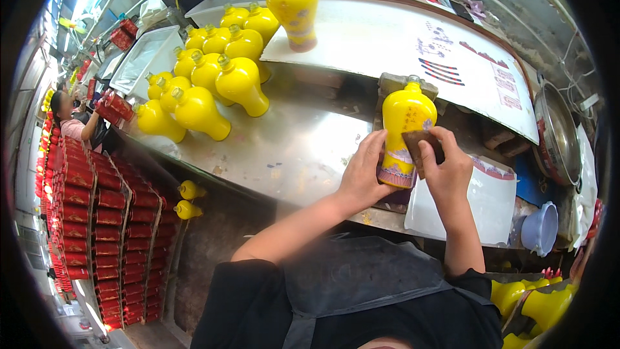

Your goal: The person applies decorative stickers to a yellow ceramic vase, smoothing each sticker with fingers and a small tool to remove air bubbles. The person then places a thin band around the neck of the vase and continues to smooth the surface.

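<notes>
Item 1, near: my left hand (361, 178) has its grip wrapped round the lower left side of a yellow bottle (403, 129) standing upright on the metal worktop (290, 148).
Item 2: my right hand (445, 168) pinches a small brown pad (423, 145) flat against the bottle's front.
Item 3, right of it: a white sheet (481, 203) and a pale blue cup (541, 227).
Item 4, farther left: a cluster of yellow bottles (206, 77) lying on the worktop.
Item 5, far: one larger yellow bottle (294, 6) upright on a white board (387, 39).
Item 6, far left: stacked red boxes (103, 220); another person (68, 116) beside them.
</notes>
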Action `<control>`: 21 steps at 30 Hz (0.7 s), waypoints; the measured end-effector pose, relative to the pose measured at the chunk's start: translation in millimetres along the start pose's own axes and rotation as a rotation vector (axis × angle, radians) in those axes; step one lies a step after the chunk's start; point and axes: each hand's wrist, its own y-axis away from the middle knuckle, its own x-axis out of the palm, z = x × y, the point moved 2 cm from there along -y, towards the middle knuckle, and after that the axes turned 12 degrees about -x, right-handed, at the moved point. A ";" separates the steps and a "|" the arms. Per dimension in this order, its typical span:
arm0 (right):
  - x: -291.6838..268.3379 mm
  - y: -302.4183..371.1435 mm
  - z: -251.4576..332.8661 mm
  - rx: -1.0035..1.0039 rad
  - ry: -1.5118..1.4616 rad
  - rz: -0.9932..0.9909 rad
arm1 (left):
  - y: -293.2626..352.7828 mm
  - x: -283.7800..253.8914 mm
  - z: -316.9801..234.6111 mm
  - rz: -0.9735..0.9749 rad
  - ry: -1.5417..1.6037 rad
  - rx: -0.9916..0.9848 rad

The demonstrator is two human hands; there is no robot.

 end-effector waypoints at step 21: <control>30.1 8.7 -58.8 -0.056 -0.203 -0.250 | -5.9 0.6 12.3 0.080 0.057 -0.041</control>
